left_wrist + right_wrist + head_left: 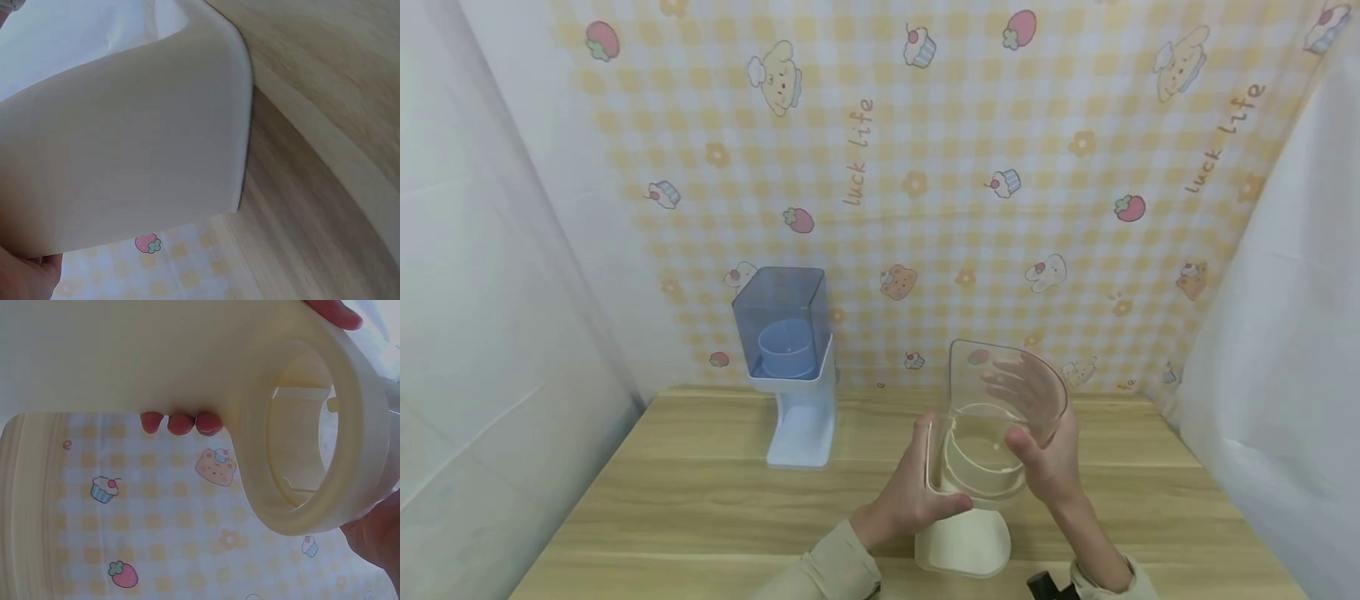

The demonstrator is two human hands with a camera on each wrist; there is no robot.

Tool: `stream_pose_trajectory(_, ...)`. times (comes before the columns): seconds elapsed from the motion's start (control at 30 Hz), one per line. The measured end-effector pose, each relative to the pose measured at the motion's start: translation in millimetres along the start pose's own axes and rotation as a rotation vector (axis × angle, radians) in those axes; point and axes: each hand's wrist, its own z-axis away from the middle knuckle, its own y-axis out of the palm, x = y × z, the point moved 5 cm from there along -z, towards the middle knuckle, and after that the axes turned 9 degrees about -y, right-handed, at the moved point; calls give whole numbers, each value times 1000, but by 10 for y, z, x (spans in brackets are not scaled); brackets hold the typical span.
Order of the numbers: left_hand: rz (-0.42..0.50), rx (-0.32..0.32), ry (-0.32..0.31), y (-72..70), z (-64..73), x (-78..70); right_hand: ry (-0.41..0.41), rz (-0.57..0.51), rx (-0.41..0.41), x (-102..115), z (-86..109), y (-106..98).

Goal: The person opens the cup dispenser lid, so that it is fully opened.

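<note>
Both hands hold a cream cup dispenser [962, 542] with a clear, open-topped container [988, 492] and a round collar inside. My left hand [910, 492] grips the container's left side, thumb across its front. On the other side my right hand [1056, 458] wraps the container; its fingers show through the clear wall and its thumb lies near the rim. From the right wrist, the underside shows a round ring [353, 400], with several fingertips [181, 423] curled over the edge of the cream back post [125, 356]. In the left wrist view, the broad cream base [150, 144] fills the middle.
A second dispenser [801, 433], white with a blue tinted container [745, 333], stands upright on the wooden table [685, 500] at back left. A yellow checked cloth [925, 250] hangs behind. White sheets enclose both sides. A small black object [1043, 585] is beside the right sleeve.
</note>
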Motion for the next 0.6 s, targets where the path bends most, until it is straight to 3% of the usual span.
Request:
stream_pose_trajectory(0.43,-68,-62,9,24,23,-26,48,-18,20,-21,-12,-17)
stream_pose_trajectory(0.6,-80,-61,-10,9,18,-9,21,-11,-14,-34,8,-34)
